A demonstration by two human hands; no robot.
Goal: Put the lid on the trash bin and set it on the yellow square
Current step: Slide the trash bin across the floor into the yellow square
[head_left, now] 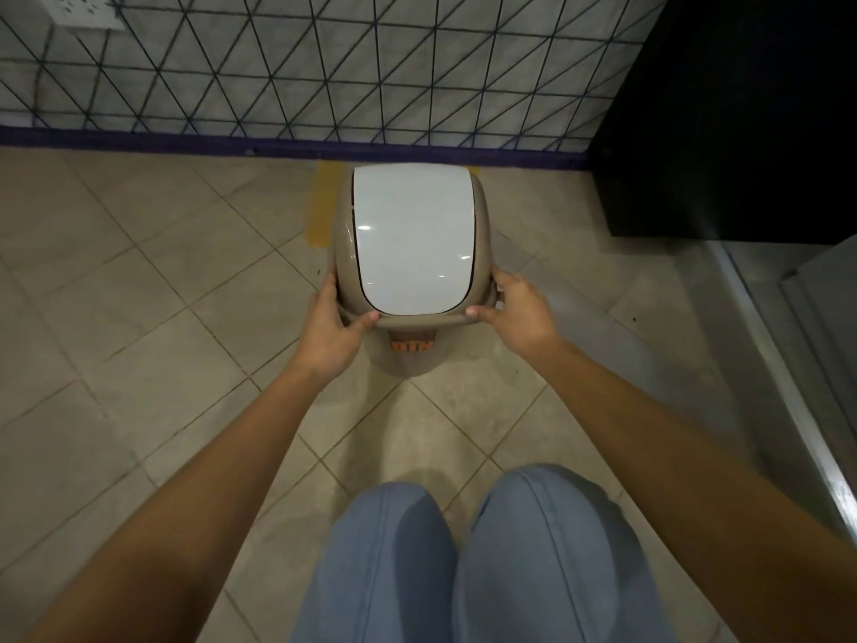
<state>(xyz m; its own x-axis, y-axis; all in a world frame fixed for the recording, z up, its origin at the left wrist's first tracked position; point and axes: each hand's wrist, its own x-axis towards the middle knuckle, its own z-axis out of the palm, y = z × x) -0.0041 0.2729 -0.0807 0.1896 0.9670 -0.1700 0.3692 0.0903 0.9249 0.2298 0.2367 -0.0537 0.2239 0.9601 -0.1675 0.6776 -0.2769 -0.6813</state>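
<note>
A beige trash bin [410, 357] with orange lettering stands on the tiled floor in front of me. Its lid [412, 239], beige-framed with a white swing flap, sits on top of the bin. My left hand [331, 324] grips the lid's near left rim, thumb on top. On the near right rim, my right hand [517, 310] grips the same way. The yellow square [320, 206] is a taped mark on the floor by the wall; the bin hides most of it, and only its left part and a far right corner show.
A wall with a triangle pattern and a purple baseboard [185, 141] runs just behind the bin. A black cabinet [732, 113] stands at the right, with a metal door track [788, 387] beside it. My knees [463, 549] are below.
</note>
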